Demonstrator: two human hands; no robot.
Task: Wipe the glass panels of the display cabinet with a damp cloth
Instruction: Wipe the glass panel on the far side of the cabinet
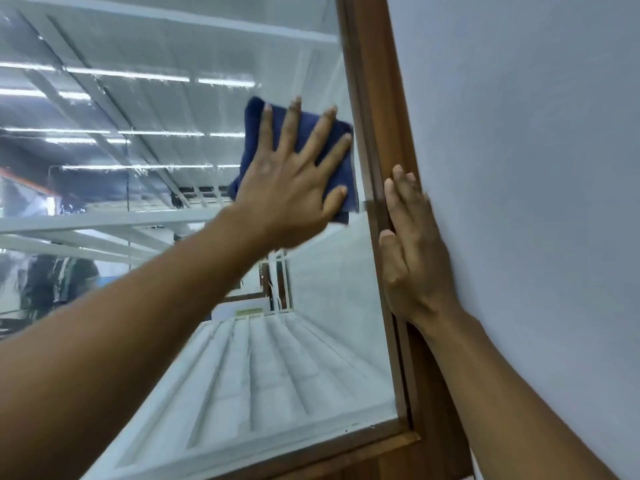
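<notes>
Left hand (287, 192), fingers (290, 133) splayed, presses cloth (254, 133) flat to glass panel (242, 375), right hand (415, 258) open-flat on wooden frame (374, 98): keep pressure even, strokes overlapping.

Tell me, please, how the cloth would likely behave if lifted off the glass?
Probably floppy: the cloth looks folded with soft edges, so it would likely droop. Probably light: the flat left hand alone pins it to the glass. Released, it might slide down.

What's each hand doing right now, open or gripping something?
Left hand: open, fingers spread flat, pressing the blue cloth against the glass panel.
Right hand: open, fingers straight, resting on the wooden frame.
</notes>
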